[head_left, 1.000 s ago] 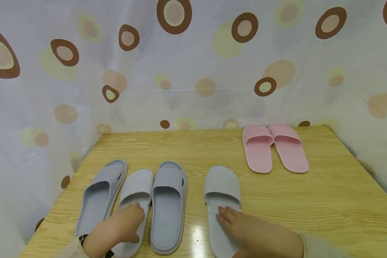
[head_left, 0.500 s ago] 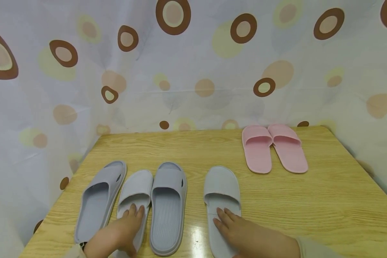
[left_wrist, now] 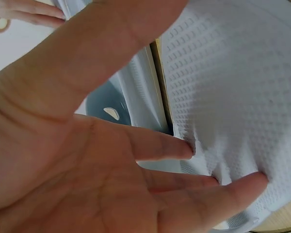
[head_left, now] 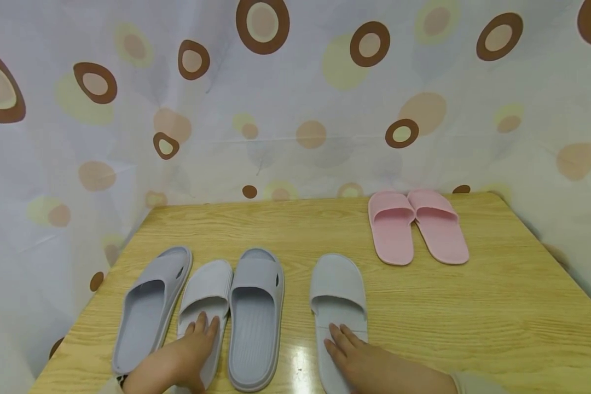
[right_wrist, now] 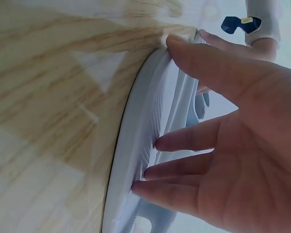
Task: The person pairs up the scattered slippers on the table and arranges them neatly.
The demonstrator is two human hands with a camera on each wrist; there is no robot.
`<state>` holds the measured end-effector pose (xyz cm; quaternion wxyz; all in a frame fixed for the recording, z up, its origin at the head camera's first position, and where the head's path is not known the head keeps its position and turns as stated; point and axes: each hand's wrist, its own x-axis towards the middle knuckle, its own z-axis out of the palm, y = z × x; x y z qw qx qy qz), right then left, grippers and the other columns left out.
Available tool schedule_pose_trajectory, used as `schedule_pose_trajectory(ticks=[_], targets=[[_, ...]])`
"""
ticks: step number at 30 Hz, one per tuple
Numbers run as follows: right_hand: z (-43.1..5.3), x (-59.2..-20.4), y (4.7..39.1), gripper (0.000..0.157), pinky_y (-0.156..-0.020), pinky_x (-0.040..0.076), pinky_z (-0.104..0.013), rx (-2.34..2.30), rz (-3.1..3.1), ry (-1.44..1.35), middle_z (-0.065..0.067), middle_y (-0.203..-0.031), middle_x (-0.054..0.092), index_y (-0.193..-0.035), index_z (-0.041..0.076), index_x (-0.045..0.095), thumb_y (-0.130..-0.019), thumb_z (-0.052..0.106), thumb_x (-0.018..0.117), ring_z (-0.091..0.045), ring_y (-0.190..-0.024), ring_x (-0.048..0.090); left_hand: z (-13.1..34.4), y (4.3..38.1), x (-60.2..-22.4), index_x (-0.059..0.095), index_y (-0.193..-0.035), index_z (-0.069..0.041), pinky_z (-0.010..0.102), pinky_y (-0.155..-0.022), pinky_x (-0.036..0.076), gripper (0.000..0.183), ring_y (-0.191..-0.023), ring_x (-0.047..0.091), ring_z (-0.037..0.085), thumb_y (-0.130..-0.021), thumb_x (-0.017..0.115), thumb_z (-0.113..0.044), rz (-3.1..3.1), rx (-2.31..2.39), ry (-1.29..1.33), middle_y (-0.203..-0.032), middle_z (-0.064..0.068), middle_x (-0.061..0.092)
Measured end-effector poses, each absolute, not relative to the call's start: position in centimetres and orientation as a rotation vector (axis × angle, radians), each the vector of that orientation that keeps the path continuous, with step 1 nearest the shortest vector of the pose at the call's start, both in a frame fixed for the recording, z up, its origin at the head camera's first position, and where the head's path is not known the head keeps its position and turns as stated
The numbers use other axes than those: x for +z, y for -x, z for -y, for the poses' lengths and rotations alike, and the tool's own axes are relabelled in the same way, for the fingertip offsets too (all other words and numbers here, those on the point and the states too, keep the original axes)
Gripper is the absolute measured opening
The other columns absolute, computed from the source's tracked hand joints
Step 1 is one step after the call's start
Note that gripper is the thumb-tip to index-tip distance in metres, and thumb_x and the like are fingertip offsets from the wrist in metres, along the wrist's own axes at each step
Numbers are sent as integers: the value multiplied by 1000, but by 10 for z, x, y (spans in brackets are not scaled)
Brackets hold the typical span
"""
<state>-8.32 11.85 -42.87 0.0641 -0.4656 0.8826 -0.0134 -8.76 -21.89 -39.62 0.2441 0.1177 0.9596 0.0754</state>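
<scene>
My left hand [head_left: 193,350] rests on the insole of a white slipper [head_left: 209,282] between two grey slippers. In the left wrist view its fingertips [left_wrist: 260,180] touch the textured insole [left_wrist: 218,82], thumb held away. Over to the right, my right hand [head_left: 359,358] lies on the other white slipper [head_left: 339,280], which stands apart from its mate. The right wrist view has the right fingertips [right_wrist: 148,174] pressing on that slipper's insole, fingers extended, and the thumb at the slipper's heel end. Each hand hides the rear part of its slipper in the head view.
One grey slipper [head_left: 152,301] lies angled at the far left; the other grey slipper [head_left: 254,328] touches the left white one. A pair of pink slippers [head_left: 394,238] sits at the back right of the wooden table [head_left: 473,323]. A patterned curtain [head_left: 285,98] hangs behind.
The left hand has turned flatter onto its slipper and its fingers have straightened and spread. My right hand has slid slightly back toward me. The slippers have not moved on the table.
</scene>
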Motion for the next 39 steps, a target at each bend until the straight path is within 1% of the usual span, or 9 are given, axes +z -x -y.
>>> schedule_pose_trajectory(ticks=[3, 6, 10, 14, 20, 28, 35, 39], targets=[[-120, -429, 83, 89, -96, 48, -37, -84, -2652, 1373, -31, -137, 45, -133, -8, 49, -82, 65, 60, -46, -123, 47, 218, 89, -396, 29, -140, 16, 66, -98, 33, 112, -124, 26, 66, -51, 94, -6, -2611, 206, -324, -140, 48, 19], [-119, -428, 83, 81, -95, 49, -37, -78, -2664, 1365, -30, -136, 46, -133, -7, 50, -82, 55, 67, -46, -122, 48, 217, 92, -396, 29, -140, 16, 66, -98, 34, 113, -124, 26, 66, -51, 94, -7, -2609, 200, -327, -140, 48, 19], [-118, -425, 84, 75, -94, 49, -38, -52, -2675, 1339, -28, -137, 47, -133, -5, 51, -80, 43, 73, -44, -123, 49, 217, 96, -395, 28, -140, 16, 67, -98, 33, 114, -125, 26, 66, -51, 94, -7, -2604, 200, -321, -140, 48, 19], [-117, -422, 86, 75, -96, 47, -42, -51, -2666, 1283, -27, -139, 45, -135, -4, 50, -81, 44, 73, -43, -124, 48, 216, 99, -392, 27, -141, 15, 67, -97, 33, 117, -126, 24, 65, -49, 95, -9, -2600, 202, -316, -141, 48, 18], [-116, -418, 92, 79, -101, 42, -48, -87, -2639, 1193, -29, -141, 43, -136, -7, 48, -79, 40, 76, -46, -127, 44, 215, 104, -390, 27, -142, 15, 67, -98, 33, 118, -127, 22, 65, -50, 95, -11, -2594, 192, -315, -142, 47, 16], [-121, -410, 99, 75, -101, 42, -50, -126, -2653, 1207, -31, -141, 41, -136, -10, 46, -82, 33, 76, -47, -127, 43, 216, 111, -389, 28, -141, 16, 66, -98, 34, 116, -127, 24, 64, -51, 95, -10, -2605, 184, -328, -141, 48, 18], [-126, -405, 114, 74, -104, 38, -51, -177, -2605, 1193, -32, -145, 35, -138, -10, 43, -85, 33, 73, -47, -132, 37, 216, 114, -387, 29, -141, 16, 68, -98, 32, 117, -126, 25, 65, -49, 95, -12, -2631, 182, -337, -140, 49, 19], [-129, -404, 121, 73, -105, 37, -50, -197, -2602, 1177, -31, -145, 35, -138, -10, 43, -86, 32, 72, -46, -132, 37, 215, 117, -386, 28, -141, 16, 69, -98, 31, 116, -127, 24, 65, -51, 95, -12, -2619, 173, -332, -141, 48, 18]])
